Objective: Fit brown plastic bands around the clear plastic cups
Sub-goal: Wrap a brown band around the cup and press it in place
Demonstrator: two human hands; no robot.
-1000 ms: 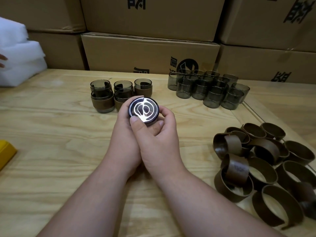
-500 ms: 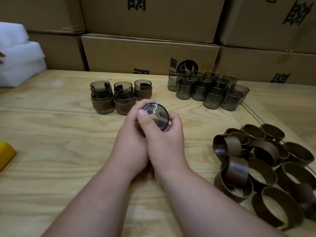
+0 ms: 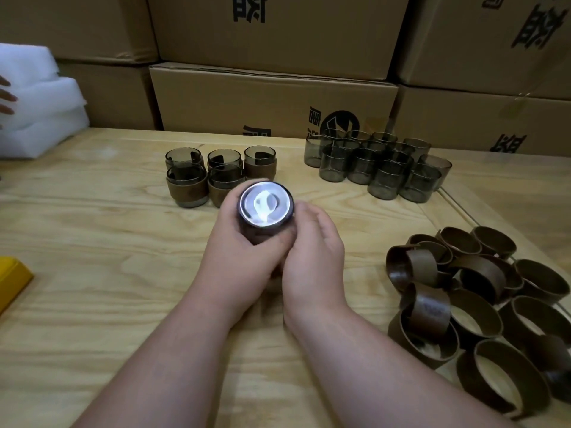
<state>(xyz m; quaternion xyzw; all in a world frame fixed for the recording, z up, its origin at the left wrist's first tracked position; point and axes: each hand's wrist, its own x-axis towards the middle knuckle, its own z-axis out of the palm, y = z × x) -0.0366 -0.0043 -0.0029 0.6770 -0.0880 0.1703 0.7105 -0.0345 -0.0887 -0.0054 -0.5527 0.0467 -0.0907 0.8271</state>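
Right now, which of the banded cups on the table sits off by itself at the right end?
The back-row right banded cup: it has no cup in front of it, unlike the other four.

1. A smoky clear cup (image 3: 265, 205) is held above the surface, tipped so that its round base faces the camera and catches a bright glare. The left hand (image 3: 238, 257) wraps round its side; the right hand (image 3: 312, 254) lies against it from the right.
2. Five banded cups (image 3: 216, 174) stand upright in a cluster just beyond the hands, each with a brown band round its lower body.
3. The bare cups (image 3: 377, 165) stand upright, packed together, far right.
4. The loose brown bands (image 3: 482, 307), open rings, lie heaped at near right.
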